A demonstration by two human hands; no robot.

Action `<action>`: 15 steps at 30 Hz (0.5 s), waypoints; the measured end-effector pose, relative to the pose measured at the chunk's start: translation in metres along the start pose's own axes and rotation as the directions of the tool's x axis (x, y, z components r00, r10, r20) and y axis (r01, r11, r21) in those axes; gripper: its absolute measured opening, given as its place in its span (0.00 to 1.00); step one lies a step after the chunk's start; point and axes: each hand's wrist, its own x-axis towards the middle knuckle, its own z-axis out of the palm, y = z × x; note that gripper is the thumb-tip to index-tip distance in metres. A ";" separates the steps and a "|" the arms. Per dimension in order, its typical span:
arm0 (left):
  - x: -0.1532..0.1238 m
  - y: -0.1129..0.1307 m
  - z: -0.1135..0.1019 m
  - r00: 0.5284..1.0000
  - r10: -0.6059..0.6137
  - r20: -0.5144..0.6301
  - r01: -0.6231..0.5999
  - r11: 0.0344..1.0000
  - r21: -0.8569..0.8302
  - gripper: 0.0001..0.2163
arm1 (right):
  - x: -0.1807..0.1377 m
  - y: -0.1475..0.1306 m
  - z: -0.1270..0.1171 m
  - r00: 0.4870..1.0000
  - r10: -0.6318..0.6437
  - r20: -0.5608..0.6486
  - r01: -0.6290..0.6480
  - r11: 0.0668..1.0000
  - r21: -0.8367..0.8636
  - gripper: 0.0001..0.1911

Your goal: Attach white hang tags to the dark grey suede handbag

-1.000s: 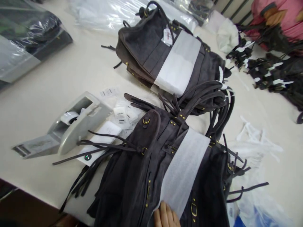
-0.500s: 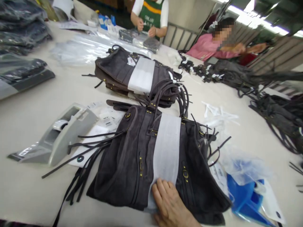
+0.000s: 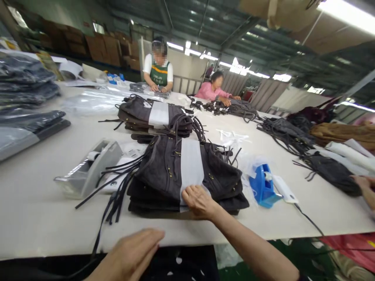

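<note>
A dark grey handbag (image 3: 158,166) with long straps and brass-coloured buckles lies on top of other dark bags near the table's front edge. Down its middle runs a white paper strip (image 3: 191,160). My right hand (image 3: 197,201) is closed, its fingers curled over the strip's lower end at the bag's front edge. Left of it, over the table edge and apart from the bag, my left hand (image 3: 133,249) is open, fingers stretched out together and slightly blurred. Behind lies a stack of similar bags (image 3: 131,111), also banded in white.
A grey tape dispenser (image 3: 102,168) stands left of the bag; a blue dispenser (image 3: 262,185) and a white corded tool (image 3: 284,189) are on the right. Plastic-wrapped goods (image 3: 26,88) are piled at far left. Two co-workers handle things across the table; another hand (image 3: 366,191) shows at far right.
My view has tilted up and drawn back, showing more of the room. My left hand has come into view at the bottom. The right hand stays at the strip's lower end, its fingers more curled.
</note>
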 end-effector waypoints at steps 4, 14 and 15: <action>0.076 -0.029 0.006 0.999 -0.001 -0.034 0.013 0.934 0.358 0.13 | -0.002 -0.017 -0.012 0.999 0.043 0.011 -0.043 0.999 -0.027 0.16; 0.075 -0.115 0.031 0.867 -0.499 0.012 0.364 0.648 0.669 0.20 | -0.022 0.074 -0.057 0.887 0.409 -0.215 -0.427 0.903 -0.041 0.19; 0.057 -0.114 0.040 0.861 -0.508 -0.019 0.391 0.637 0.664 0.21 | -0.034 0.077 -0.036 0.828 0.525 -0.196 -0.539 0.842 -0.022 0.21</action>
